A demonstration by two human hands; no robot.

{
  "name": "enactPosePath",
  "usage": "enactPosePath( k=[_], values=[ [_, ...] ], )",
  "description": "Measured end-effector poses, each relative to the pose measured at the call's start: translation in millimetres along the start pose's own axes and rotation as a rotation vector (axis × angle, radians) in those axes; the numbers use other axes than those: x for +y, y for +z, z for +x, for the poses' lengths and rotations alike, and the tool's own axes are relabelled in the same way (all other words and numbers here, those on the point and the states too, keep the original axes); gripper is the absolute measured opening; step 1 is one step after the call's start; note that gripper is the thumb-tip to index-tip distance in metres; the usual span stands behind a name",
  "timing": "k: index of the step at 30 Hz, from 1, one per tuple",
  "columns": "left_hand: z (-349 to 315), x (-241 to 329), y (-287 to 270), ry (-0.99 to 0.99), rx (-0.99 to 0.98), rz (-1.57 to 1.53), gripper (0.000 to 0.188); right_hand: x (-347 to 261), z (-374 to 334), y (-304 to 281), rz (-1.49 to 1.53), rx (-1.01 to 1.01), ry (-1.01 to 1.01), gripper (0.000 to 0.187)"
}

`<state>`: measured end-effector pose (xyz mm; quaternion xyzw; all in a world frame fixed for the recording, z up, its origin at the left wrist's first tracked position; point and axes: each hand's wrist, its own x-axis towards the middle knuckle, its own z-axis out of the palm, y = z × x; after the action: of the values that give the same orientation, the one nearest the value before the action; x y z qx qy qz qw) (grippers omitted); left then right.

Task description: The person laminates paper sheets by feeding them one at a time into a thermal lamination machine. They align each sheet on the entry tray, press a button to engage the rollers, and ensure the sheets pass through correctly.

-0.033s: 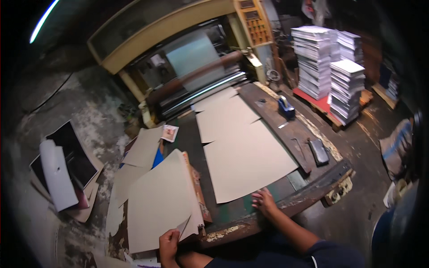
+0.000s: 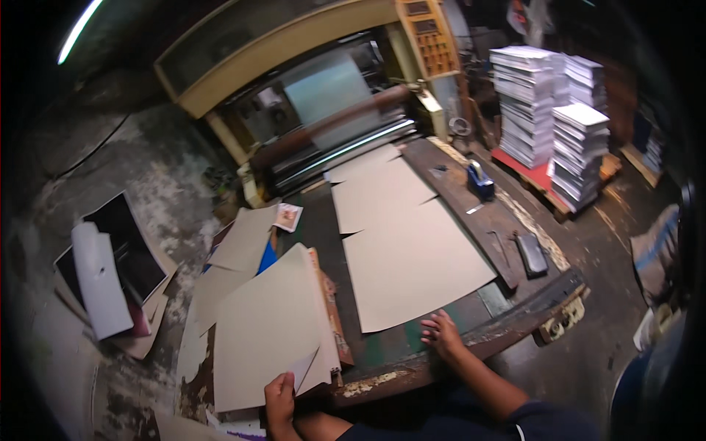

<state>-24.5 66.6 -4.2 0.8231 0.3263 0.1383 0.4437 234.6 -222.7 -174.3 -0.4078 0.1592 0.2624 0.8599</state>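
Observation:
My left hand [image 2: 280, 398] is closed on the near corner of the top sheet of a stack of beige card [image 2: 272, 316], left of the machine bed. That corner is lifted and curled, showing a paler underside. Fingers apart and holding nothing, my right hand [image 2: 442, 335] hovers by the near edge of the bed. Just beyond it lies a beige card sheet [image 2: 412, 272], in a row of such sheets that runs up the bed to the rollers. Small dark notches mark the row's sides.
A machine with a brown roller [image 2: 323, 125] stands ahead. On the bed's right rail are a blue tape dispenser [image 2: 480, 181] and a dark oblong case [image 2: 531, 255]. Tall paper stacks [image 2: 523, 106] rest on a pallet at right. Loose dark and white sheets [image 2: 103, 283] lie at left.
The whole view has shifted slightly to the right. My left hand has risen a little with the sheet's corner still held; my right hand stays near the bed's edge.

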Motion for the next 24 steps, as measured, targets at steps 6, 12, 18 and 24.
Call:
enactPosePath(
  k=[6,12,18,24],
  values=[
    [-3,5,23,0.141,0.62,-0.836,0.032,-2,-9,-27,-0.039,-0.144,0.07,0.054],
    [-36,34,47,0.41,0.458,-0.179,0.033,-43,-53,-8,-0.128,-0.387,0.073,0.056],
    [-45,57,61,0.725,-0.075,0.008,0.027,-58,-87,25,-0.118,-0.599,0.126,0.07],
    [-34,50,43,0.657,0.148,0.281,0.053,-31,-68,-33,-0.18,-0.267,0.17,0.019]
  ],
)
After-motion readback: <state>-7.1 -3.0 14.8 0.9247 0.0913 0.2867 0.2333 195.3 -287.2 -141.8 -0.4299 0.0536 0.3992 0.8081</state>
